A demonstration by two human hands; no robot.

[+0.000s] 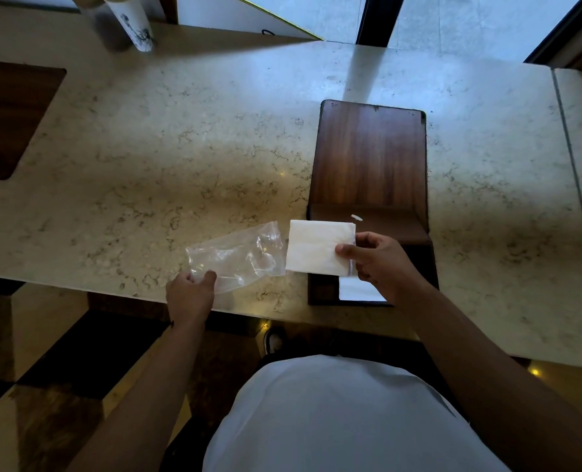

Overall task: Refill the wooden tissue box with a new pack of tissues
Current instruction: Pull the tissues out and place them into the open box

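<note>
The dark wooden tissue box [320, 291] stands open near the front edge of the marble counter, its lid [367, 155] flipped back flat away from me. Some white tissue [357, 290] shows inside the box under my right hand. My right hand [378, 260] pinches the right edge of a white stack of tissues [316, 248], held just above the box's left side. My left hand [192, 289] grips the lower left corner of an empty clear plastic wrapper [235, 257], whose open end lies next to the stack.
The marble counter [180, 148] runs across the view. A dark wooden inset [6, 117] sits at its far left. Two cylinders, one white with a dark print [132, 22], stand at the back left. A small white scrap [357, 218] lies on the box.
</note>
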